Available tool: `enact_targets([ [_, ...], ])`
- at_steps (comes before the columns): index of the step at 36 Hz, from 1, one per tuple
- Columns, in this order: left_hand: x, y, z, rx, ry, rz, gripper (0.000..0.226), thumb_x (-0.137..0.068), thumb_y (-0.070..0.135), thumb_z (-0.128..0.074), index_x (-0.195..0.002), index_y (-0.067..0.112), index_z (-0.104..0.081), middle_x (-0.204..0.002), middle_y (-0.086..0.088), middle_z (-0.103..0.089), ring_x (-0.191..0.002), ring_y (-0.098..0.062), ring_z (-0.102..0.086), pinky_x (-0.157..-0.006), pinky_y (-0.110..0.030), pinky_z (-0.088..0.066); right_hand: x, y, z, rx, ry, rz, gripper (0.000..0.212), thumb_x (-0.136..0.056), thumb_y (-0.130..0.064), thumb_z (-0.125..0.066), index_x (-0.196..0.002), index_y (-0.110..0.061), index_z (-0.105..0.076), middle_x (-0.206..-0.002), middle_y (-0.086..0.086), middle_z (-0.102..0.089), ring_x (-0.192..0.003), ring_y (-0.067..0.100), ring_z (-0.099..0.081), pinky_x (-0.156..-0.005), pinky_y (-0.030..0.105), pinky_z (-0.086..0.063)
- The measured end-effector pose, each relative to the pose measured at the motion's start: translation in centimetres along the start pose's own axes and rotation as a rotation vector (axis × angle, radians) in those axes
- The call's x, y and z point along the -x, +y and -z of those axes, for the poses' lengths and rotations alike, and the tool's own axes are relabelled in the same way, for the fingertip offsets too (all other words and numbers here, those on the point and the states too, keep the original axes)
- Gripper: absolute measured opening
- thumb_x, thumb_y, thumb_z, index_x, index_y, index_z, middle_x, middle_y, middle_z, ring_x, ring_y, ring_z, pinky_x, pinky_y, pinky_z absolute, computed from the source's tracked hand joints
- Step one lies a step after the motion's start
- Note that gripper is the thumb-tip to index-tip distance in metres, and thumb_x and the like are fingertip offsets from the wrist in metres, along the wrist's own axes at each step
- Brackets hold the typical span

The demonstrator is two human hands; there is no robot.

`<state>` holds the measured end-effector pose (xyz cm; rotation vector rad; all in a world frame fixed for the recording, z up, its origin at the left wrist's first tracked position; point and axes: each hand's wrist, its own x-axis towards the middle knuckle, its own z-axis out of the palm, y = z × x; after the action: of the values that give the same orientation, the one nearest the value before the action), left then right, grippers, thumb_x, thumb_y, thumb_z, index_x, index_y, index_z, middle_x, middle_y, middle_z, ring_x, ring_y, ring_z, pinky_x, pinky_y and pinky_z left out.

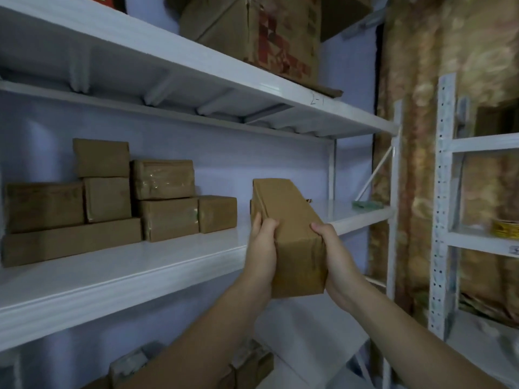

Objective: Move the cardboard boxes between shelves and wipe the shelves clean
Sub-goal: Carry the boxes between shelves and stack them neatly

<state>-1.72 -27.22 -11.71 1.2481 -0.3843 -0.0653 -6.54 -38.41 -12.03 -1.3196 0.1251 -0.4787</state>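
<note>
Right now both hands grip a long cardboard box (292,237), holding it lengthwise so its far end reaches over the front edge of the middle shelf (118,276) while its near end hangs out in front of the shelf. The left hand (259,248) clasps the box's left side with the thumb curled over the top edge, and the right hand (334,254) clasps the right side the same way, thumb on top and fingers wrapped out of sight underneath. Whether the far end of the box touches the shelf board is hard to tell from this angle. On the left part of the same white shelf stands a stack of smaller boxes (112,200): a long flat one at the bottom, several taped brown parcels piled above and beside it, the nearest of them well apart from the held box. At the far right end of the shelf lies a small green cloth (366,204), next to the metal upright. On the upper shelf (196,66) sits a large carton (252,32) with a red printed pattern on its side. Below the arms, blurred boxes on the lower level (247,366) show only in part. To the right stands a second white rack (446,192) against a mottled brown wall.
</note>
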Motion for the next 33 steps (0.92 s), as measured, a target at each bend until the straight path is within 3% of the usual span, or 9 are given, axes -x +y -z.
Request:
enact_targets([
  [6, -7.5, -1.9, -1.4, -0.09, 0.079, 0.003, 0.051, -0.086, 0.058, -0.051, -0.136, 0.052, -0.05, -0.123, -0.002, -0.066, -0.108, -0.03, -0.067, -0.093, -0.056, -0.057, -9.0, 0.6, 1.0, 0.032, -0.037, -0.01, 0.036, -0.094, -0.048, -0.055, -0.106, -0.018, -0.072, -0.098, 0.012, -0.075, -0.092, 0.032, -0.071, -0.084, 0.048, -0.059],
  [11, -13.0, -2.8, -3.0, -0.146, 0.133, -0.011, 0.062, -0.076, 0.065, -0.058, -0.137, 0.056, -0.048, -0.124, 0.0, -0.067, -0.108, -0.028, -0.068, -0.089, -0.054, -0.059, -16.6, 0.7, 1.8, 0.015, -0.137, -0.066, 0.043, -0.091, -0.054, -0.055, -0.11, -0.019, -0.071, -0.103, 0.014, -0.075, -0.096, 0.035, -0.072, -0.091, 0.06, -0.057],
  [15, -16.4, -3.6, -4.3, -0.148, 0.203, -0.041, 0.07, -0.072, 0.067, -0.071, -0.137, 0.057, -0.047, -0.123, 0.0, -0.069, -0.106, -0.029, -0.071, -0.086, -0.053, -0.061, -22.1, 0.1, 2.1, 0.037, -0.236, -0.095, 0.042, -0.092, -0.054, -0.055, -0.108, -0.018, -0.072, -0.101, 0.013, -0.075, -0.095, 0.034, -0.071, -0.092, 0.053, -0.057],
  [18, -18.6, -4.1, -5.0, -0.146, 0.262, -0.056, 0.08, -0.07, 0.069, -0.077, -0.141, 0.048, -0.047, -0.122, -0.001, -0.07, -0.105, -0.028, -0.072, -0.085, -0.052, -0.062, -25.6, 0.2, 2.1, 0.045, -0.322, -0.109, 0.044, -0.094, -0.054, -0.055, -0.102, -0.017, -0.078, -0.09, 0.01, -0.079, -0.09, 0.031, -0.073, -0.085, 0.045, -0.06],
  [21, -20.2, -4.1, -5.0, -0.167, 0.325, -0.067, 0.077, -0.075, 0.066, -0.076, -0.141, 0.037, -0.05, -0.12, -0.003, -0.071, -0.102, -0.027, -0.073, -0.083, -0.051, -0.062, -28.4, 0.7, 1.6, 0.044, -0.403, -0.13, 0.048, -0.093, -0.058, -0.054, -0.103, -0.018, -0.078, -0.091, 0.011, -0.079, -0.093, 0.032, -0.074, -0.091, 0.052, -0.059],
  [24, -21.3, -3.6, -4.7, -0.236, 0.374, -0.056, 0.091, -0.065, 0.076, -0.077, -0.14, 0.032, -0.052, -0.123, -0.004, -0.069, -0.106, -0.029, -0.071, -0.086, -0.051, -0.061, -30.5, 1.1, 0.8, 0.026, -0.471, -0.149, 0.049, -0.093, -0.059, -0.052, -0.103, -0.019, -0.079, -0.093, 0.013, -0.079, -0.096, 0.034, -0.073, -0.092, 0.056, -0.058],
  [26, -21.8, -3.2, -4.4, -0.266, 0.405, -0.048, 0.088, -0.07, 0.075, -0.076, -0.14, 0.026, -0.053, -0.123, -0.004, -0.069, -0.107, -0.027, -0.07, -0.083, -0.046, -0.062, -31.6, 1.4, 0.1, 0.031, -0.477, -0.155, 0.05, -0.093, -0.06, -0.052, -0.103, -0.019, -0.078, -0.092, 0.013, -0.079, -0.094, 0.034, -0.073, -0.091, 0.054, -0.058],
  [30, -22.5, -2.7, -3.7, -0.324, 0.414, -0.018, 0.059, -0.089, 0.061, -0.068, -0.13, 0.02, -0.057, -0.117, -0.002, -0.068, -0.101, -0.02, -0.069, -0.057, -0.023, -0.058, -33.5, 2.0, -1.4, 0.07, -0.494, -0.162, 0.054, -0.091, -0.064, -0.051, -0.109, -0.02, -0.075, -0.099, 0.015, -0.077, -0.095, 0.034, -0.073, -0.091, 0.055, -0.058],
  [33, -23.4, -2.2, -2.8, -0.462, 0.433, -0.015, 0.075, -0.086, 0.068, -0.066, -0.14, 0.017, -0.055, -0.124, -0.001, -0.066, -0.106, -0.019, -0.065, -0.076, -0.026, -0.056, -34.8, 2.4, -2.3, 0.096, -0.512, -0.163, 0.055, -0.091, -0.066, -0.049, -0.111, -0.02, -0.073, -0.102, 0.015, -0.076, -0.095, 0.034, -0.072, -0.09, 0.052, -0.059],
])
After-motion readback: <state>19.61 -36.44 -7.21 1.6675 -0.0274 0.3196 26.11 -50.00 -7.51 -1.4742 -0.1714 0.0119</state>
